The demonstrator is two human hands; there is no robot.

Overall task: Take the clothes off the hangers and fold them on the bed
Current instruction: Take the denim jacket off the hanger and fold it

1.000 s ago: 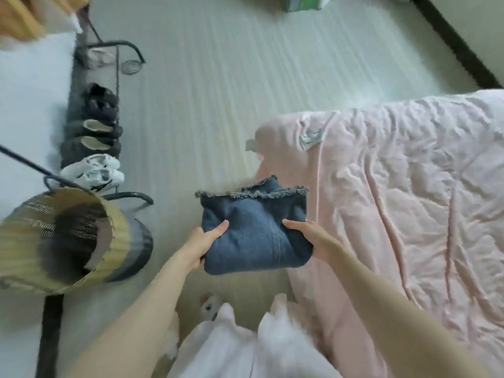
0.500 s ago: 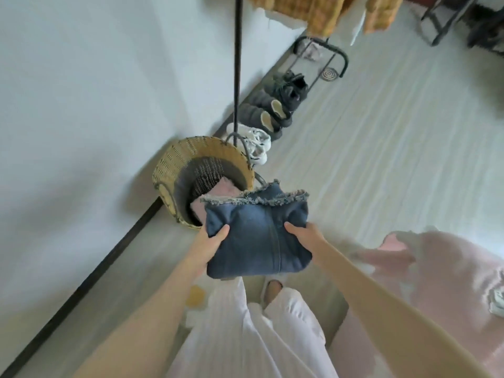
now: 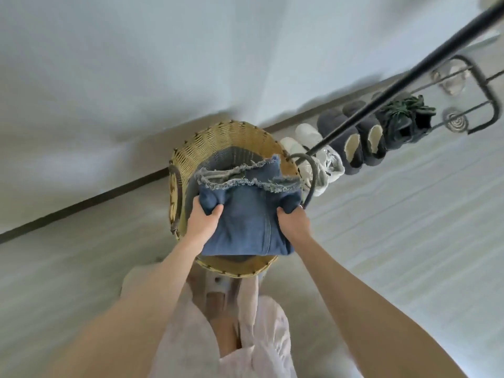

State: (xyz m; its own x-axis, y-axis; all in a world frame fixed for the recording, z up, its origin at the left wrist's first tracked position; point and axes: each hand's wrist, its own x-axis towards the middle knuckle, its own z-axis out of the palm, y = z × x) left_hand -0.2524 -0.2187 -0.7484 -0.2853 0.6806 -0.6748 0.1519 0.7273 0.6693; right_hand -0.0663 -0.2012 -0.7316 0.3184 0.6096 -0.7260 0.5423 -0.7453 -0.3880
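Head view: 2 hands hold a folded denim garment (image 3: 245, 214) with frayed hem over the mouth of a wicker basket (image 3: 218, 140). The left hand (image 3: 203, 223) and right hand (image 3: 293, 225) each grip a side, fingers curled into the cloth. Shoes (image 3: 351, 143) line the wall beside the basket.

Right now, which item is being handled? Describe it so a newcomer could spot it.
By the white wall stands a woven basket. Over its opening, the left hand and right hand grip a folded denim garment, the only blue piece, with a frayed edge.
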